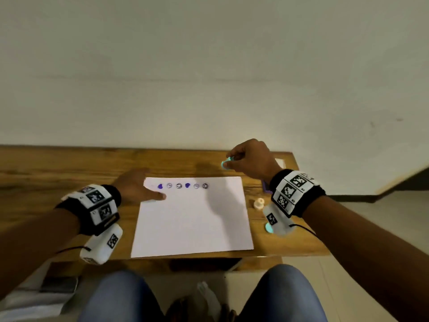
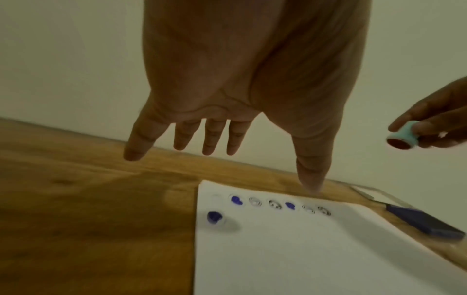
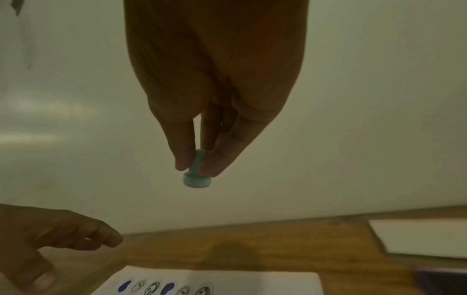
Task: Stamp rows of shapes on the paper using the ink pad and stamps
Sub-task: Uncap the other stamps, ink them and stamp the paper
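A white paper (image 1: pixel 192 217) lies on the wooden table (image 1: pixel 69 168) with one row of blue and black stamped shapes (image 1: pixel 183 185) along its top edge. My left hand (image 1: pixel 151 183) hovers open at the paper's top left corner, fingers spread (image 2: pixel 215 139). A small stamp with a blue face (image 2: pixel 215 217) lies on the paper's left edge below the row. My right hand (image 1: pixel 232 159) pinches a teal stamp (image 1: pixel 225 164) between thumb and fingers, raised above the table past the paper's top right corner; its handle shows between the fingertips (image 3: pixel 197 175).
The dark blue ink pad (image 2: pixel 424 223) sits right of the paper, mostly hidden behind my right wrist in the head view. Its clear lid (image 3: pixel 424 237) lies beyond it. A cream stamp (image 1: pixel 258 203) stands beside the paper's right edge. The wall runs along the table's far edge.
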A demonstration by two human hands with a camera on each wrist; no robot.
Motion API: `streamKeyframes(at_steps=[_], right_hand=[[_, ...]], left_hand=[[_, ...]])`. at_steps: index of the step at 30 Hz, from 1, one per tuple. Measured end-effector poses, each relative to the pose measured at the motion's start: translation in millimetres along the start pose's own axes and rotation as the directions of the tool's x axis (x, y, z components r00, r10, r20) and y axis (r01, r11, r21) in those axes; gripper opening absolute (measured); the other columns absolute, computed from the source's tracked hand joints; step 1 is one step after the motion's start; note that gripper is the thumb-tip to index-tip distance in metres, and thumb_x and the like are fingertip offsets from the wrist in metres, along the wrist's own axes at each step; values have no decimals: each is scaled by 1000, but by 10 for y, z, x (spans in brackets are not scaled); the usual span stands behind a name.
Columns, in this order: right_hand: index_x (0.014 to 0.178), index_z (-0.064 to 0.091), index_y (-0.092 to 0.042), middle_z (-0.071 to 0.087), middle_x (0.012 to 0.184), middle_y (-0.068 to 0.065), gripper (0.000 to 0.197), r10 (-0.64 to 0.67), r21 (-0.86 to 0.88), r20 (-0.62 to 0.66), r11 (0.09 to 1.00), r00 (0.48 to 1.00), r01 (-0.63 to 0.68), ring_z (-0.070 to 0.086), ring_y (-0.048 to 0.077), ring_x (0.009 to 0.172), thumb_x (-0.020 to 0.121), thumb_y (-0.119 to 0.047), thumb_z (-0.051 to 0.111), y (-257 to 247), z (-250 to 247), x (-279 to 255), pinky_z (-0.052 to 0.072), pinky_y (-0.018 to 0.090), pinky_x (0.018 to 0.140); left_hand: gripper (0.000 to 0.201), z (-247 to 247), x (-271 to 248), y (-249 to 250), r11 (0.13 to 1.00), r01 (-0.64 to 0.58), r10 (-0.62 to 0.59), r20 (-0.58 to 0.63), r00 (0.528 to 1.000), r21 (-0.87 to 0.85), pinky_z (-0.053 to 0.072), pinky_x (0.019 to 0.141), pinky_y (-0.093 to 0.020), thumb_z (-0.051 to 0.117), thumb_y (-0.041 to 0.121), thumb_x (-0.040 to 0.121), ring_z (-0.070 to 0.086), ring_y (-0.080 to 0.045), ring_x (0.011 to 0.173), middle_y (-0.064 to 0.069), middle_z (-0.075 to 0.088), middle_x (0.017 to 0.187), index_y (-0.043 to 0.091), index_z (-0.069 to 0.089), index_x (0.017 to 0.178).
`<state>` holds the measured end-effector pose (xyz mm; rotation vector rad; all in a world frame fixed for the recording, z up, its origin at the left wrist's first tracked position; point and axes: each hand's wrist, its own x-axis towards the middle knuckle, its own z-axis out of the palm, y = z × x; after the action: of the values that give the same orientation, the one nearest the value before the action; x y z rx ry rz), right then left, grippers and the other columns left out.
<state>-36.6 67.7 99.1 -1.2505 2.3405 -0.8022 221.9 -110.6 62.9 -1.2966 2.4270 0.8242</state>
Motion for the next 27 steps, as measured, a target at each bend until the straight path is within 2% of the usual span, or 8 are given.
streamKeyframes(at_steps=[2,5,8,9,12,20,24,27], right_hand=[[92,79,-18,67,71,-10,27,14,-35,20,999,1000,-13,67,12,76,71,-35,87,-80,190,35,53,25,72],[91,78,-19,67,71,-7,24,33,-107,65,994,997,-26,67,14,76,74,-35,84,-162,437,53,49,24,67],[89,79,-17,65,69,-6,22,32,-107,80,994,996,-23,65,13,71,73,-32,85,-190,617,40,50,25,67],[88,79,-16,64,68,-7,21,23,-111,84,994,996,-13,62,11,68,73,-30,85,-206,668,33,46,23,65],[88,79,-17,66,70,-6,22,-2,-119,102,993,995,14,58,9,65,73,-31,85,-334,840,43,41,22,63],[97,79,-16,65,77,-5,29,-75,-119,181,988,981,98,57,12,76,75,-34,84,-754,1294,113,37,23,65],[100,79,-17,73,87,-1,30,-79,-148,207,983,975,111,64,16,85,76,-35,82,-857,1416,140,44,26,72],[101,78,-17,74,91,0,31,-88,-183,213,975,973,129,61,14,83,76,-36,82,-919,1479,166,37,23,70]], left_hand=[[95,95,-49,-105,999,-14,14,6,1000,37,38,107,-36,79,64,61,46,-24,131,-2,45,148,20,44,138],[112,199,-23,-268,998,-20,20,-10,1000,54,42,105,-41,70,85,44,49,-22,127,5,48,145,29,43,137],[88,263,-1,-405,999,-45,45,-21,999,11,49,94,-41,74,76,48,58,-19,112,9,60,129,37,49,124],[87,279,-17,-439,999,-40,40,-31,999,2,47,97,-42,77,70,53,55,-21,117,7,57,133,36,47,128],[106,322,-31,-564,999,40,-41,-30,999,-11,36,110,-45,79,65,60,38,-25,138,0,36,154,27,31,146],[114,470,31,-642,997,47,-44,-42,998,68,17,120,-45,73,73,60,17,-28,148,-6,20,161,20,27,149],[109,555,86,-631,997,58,-54,-73,996,54,21,117,-53,80,65,56,15,-33,146,-8,22,157,21,33,144],[110,605,119,-629,995,86,-83,-70,994,48,25,113,-61,83,63,52,14,-34,146,-6,21,156,23,34,142]])
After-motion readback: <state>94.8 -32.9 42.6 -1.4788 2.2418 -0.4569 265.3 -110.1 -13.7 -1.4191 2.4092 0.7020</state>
